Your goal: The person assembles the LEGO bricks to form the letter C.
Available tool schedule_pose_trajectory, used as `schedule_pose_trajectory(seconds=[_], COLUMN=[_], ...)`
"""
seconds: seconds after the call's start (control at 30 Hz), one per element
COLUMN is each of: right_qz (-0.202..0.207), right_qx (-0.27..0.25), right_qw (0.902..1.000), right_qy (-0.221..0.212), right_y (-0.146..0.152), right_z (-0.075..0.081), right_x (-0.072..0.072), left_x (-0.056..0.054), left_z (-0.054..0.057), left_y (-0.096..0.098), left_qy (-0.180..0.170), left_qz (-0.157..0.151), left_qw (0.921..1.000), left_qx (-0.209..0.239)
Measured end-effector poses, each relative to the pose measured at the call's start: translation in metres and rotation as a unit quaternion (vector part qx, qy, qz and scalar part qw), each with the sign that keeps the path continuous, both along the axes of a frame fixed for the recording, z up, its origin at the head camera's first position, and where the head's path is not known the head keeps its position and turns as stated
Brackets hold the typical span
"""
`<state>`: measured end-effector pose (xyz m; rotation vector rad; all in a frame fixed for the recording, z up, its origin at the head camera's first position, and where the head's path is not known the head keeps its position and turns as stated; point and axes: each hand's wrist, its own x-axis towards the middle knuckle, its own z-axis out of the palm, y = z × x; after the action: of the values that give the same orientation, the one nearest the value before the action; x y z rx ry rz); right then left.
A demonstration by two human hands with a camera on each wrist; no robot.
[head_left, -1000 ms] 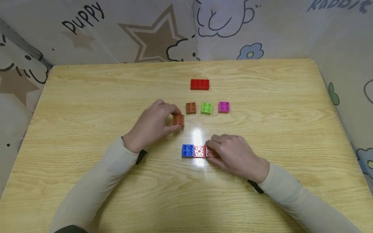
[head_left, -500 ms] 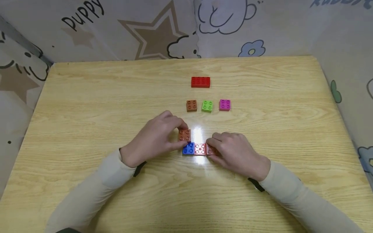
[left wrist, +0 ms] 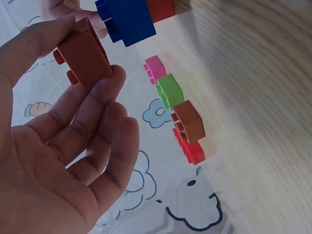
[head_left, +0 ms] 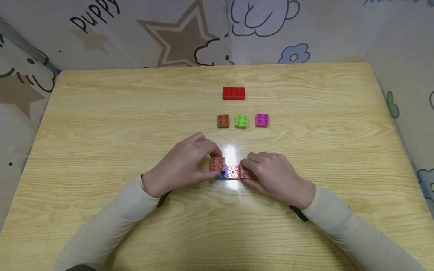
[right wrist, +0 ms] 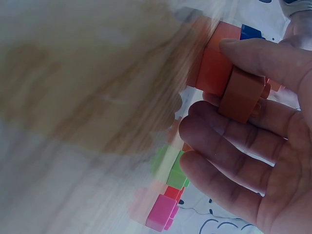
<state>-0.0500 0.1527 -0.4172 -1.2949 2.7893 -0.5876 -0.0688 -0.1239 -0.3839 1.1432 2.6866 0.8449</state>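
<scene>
My left hand [head_left: 184, 165] pinches a brown building brick [head_left: 217, 164] between thumb and fingers. That brick hovers over the blue brick [head_left: 223, 175], partly covering it from above; the left wrist view shows a gap between the brown brick and the blue brick [left wrist: 129, 22]. Blue sits at the left end of a red brick base [head_left: 233, 172], whose studs show in the middle. At the right end, my right hand [head_left: 276, 178] grips another brown brick [head_left: 245, 172], partly hidden by fingers. In the right wrist view this brown brick [right wrist: 241, 95] rests on the red base [right wrist: 214, 66], near the thumb.
Farther back on the wooden table [head_left: 135, 101] stand a brown brick [head_left: 223, 121], a lime green brick [head_left: 241, 121] and a magenta brick [head_left: 262, 120] in a row. Behind them lies a longer red brick [head_left: 233, 93]. A patterned covering [head_left: 257, 45] rises beyond the table's far edge.
My left hand has carried its brown brick toward me and to the right, from beside the back row to over the blue brick. The right hand keeps its grip on the base's right end.
</scene>
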Motion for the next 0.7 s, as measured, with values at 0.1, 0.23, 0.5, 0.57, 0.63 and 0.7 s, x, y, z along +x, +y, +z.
schedule_pose_trajectory(seconds=[0.1,0.23,0.5,0.57,0.63,0.7], right_qz=[0.001,0.000,-0.001,-0.002,-0.002,-0.002], right_qx=[-0.002,-0.004,-0.006,-0.006,-0.007,-0.007], right_qw=[1.0000,1.0000,1.0000,1.0000,1.0000,1.0000], right_qy=[0.000,0.002,0.001,-0.001,-0.002,-0.003], right_y=[0.0000,-0.0002,0.0000,-0.0001,-0.0003,-0.0005], right_z=[-0.0002,-0.0003,0.0007,0.0010,0.0011,0.0012], right_x=[0.0001,0.0000,-0.0003,-0.0003,-0.0003,-0.0005], left_x=[0.0011,0.0025,0.0031,0.0032,0.0033,0.0036], left_z=[0.0001,0.0003,-0.0002,-0.0013,-0.0023,-0.0032], left_y=[0.0006,0.0008,0.0023,0.0029,0.0035,0.0041], left_qy=[0.001,0.002,0.001,0.000,-0.002,-0.003], left_qz=[-0.005,-0.010,-0.014,-0.015,-0.015,-0.016], left_qw=[1.0000,0.9999,0.9999,0.9999,0.9999,0.9998], left_qx=[0.000,-0.001,-0.004,-0.006,-0.008,-0.011])
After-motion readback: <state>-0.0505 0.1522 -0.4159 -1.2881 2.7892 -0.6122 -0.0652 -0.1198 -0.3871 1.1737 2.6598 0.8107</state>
